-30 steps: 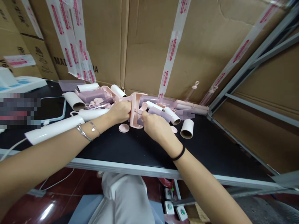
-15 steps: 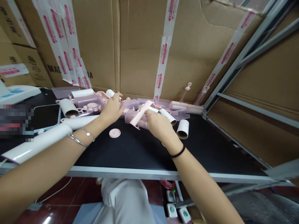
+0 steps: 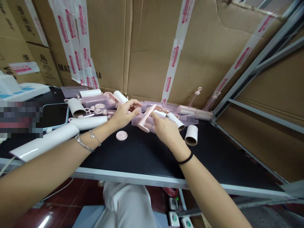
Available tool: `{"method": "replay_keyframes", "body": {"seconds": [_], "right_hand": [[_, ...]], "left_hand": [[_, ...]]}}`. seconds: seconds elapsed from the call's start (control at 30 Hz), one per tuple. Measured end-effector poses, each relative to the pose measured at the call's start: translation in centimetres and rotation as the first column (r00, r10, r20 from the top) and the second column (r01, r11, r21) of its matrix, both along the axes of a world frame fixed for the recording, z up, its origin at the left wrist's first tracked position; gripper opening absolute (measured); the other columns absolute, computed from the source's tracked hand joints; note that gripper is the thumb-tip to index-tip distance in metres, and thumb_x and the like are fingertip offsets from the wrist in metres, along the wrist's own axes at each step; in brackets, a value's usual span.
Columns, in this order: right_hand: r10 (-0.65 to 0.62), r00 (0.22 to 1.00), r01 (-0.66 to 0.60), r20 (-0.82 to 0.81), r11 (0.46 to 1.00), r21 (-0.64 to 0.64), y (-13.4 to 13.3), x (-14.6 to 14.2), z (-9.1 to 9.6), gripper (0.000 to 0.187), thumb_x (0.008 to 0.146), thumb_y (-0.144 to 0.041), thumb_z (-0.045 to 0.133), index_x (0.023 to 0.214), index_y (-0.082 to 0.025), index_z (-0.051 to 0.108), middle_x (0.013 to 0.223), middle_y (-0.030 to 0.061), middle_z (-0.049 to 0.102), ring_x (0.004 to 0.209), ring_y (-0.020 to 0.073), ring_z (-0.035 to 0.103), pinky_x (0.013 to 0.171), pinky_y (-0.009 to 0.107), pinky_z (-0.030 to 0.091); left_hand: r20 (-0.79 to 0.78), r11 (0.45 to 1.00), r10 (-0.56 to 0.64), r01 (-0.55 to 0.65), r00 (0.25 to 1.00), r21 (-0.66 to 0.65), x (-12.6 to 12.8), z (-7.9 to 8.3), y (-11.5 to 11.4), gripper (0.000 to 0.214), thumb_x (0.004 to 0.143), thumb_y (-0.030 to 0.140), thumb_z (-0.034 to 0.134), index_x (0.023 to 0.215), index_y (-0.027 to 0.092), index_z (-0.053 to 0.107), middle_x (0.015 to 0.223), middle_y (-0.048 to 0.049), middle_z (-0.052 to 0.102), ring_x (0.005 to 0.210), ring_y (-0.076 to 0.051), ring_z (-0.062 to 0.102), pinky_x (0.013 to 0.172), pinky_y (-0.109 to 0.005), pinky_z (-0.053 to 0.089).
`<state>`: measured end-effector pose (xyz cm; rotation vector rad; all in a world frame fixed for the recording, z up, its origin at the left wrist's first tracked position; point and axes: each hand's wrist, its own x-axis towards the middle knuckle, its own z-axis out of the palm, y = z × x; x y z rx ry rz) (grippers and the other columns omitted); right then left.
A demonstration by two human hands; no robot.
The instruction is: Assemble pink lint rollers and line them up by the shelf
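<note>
A: How many pieces are there?
B: One pink frame (image 3: 147,116) at the right hand (image 3: 166,130). One pink disc (image 3: 121,135) by itself on the tabletop, nearer the person than the left hand (image 3: 125,114). I count six short white tubes (image 3: 191,135): three beside and beyond the right fingers, three out past the left ones. Two long white tubes (image 3: 89,123) lie left of the left hand, and two clear tubes (image 3: 194,97) with loops lean at the back, well beyond the right fingers.
A: And the fingers?
B: The right ones grasp the pink frame by its side. The left ones are loosely curled; whether they pinch something small, I can't tell.
A: How does the frame look?
B: Smooth, pale pink, a flat bar with ends turned in, tilted, just right of the left fingertips.
A: Any room?
B: Black tabletop (image 3: 140,158) runs from beneath both hands to the grey metal edge (image 3: 133,179). Ahead of the fingers come the heaped parts (image 3: 101,100), then a cardboard wall (image 3: 149,63).
</note>
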<state>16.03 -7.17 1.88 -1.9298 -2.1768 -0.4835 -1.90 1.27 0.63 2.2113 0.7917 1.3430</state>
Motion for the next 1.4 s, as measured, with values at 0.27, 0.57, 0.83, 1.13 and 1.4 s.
{"method": "replay_keyframes", "body": {"seconds": [0.27,0.57,0.83,1.13,1.4], "right_hand": [[-0.013,1.0,0.013,0.003,0.999,-0.04,0.0,-0.2,0.1,0.046,0.095,-0.029,0.033,0.141,-0.034,0.032,0.084,0.0044,0.07,0.075,0.0218,0.067,0.06,0.027,0.045],[-0.013,1.0,0.013,-0.018,1.0,-0.027,-0.4,-0.8,0.4,0.051,0.094,-0.023,0.029,0.144,-0.034,0.026,0.081,0.0039,0.07,0.069,0.0209,0.066,0.06,0.027,0.046],[0.03,0.999,-0.03,-0.018,0.999,0.026,-0.9,-1.3,0.7,0.05,0.097,-0.026,0.02,0.146,-0.033,0.023,0.082,0.0048,0.069,0.069,0.0203,0.066,0.061,0.028,0.046],[-0.196,0.942,0.232,-0.274,0.967,0.107,-0.1,4.3,3.6,0.031,0.093,-0.033,0.037,0.11,-0.02,0.06,0.093,0.0095,0.07,0.088,0.024,0.064,0.071,0.029,0.043],[-0.41,0.873,0.447,-0.265,0.89,0.096,7.3,14.4,6.1,0.042,0.092,-0.019,0.028,0.122,-0.017,0.058,0.117,0.0172,0.06,0.105,0.0249,0.055,0.089,0.035,0.04]], "left_hand": [[-0.036,0.999,-0.006,0.007,0.999,0.045,0.2,0.5,-1.0,0.022,0.084,0.035,0.052,0.095,0.016,0.058,0.082,-0.0009,0.063,0.072,-0.012,0.06,0.07,-0.026,0.046],[-0.001,0.989,0.07,-0.069,0.998,0.131,0.5,0.9,-2.1,0.007,0.075,0.024,0.051,0.077,0.019,0.047,0.075,0.0005,0.053,0.067,-0.012,0.051,0.067,-0.027,0.046],[-0.208,0.993,0.094,-0.107,0.974,-0.051,1.5,0.1,-2.0,0.054,0.076,0.027,0.057,0.126,0.02,0.036,0.102,-0.0071,0.064,0.091,-0.022,0.063,0.083,-0.04,0.05],[-0.194,0.75,0.661,-0.648,0.725,0.133,-1.4,1.8,0.3,0.061,0.073,0.034,0.061,0.126,0.015,0.04,0.133,-0.0206,0.043,0.128,-0.043,0.034,0.102,-0.059,0.032],[-0.397,0.947,0.292,-0.203,0.87,0.25,0.7,0.9,-1.6,0.027,0.081,0.024,0.045,0.105,0.018,0.058,0.113,-0.0096,0.06,0.115,-0.029,0.049,0.102,-0.049,0.034]]}}
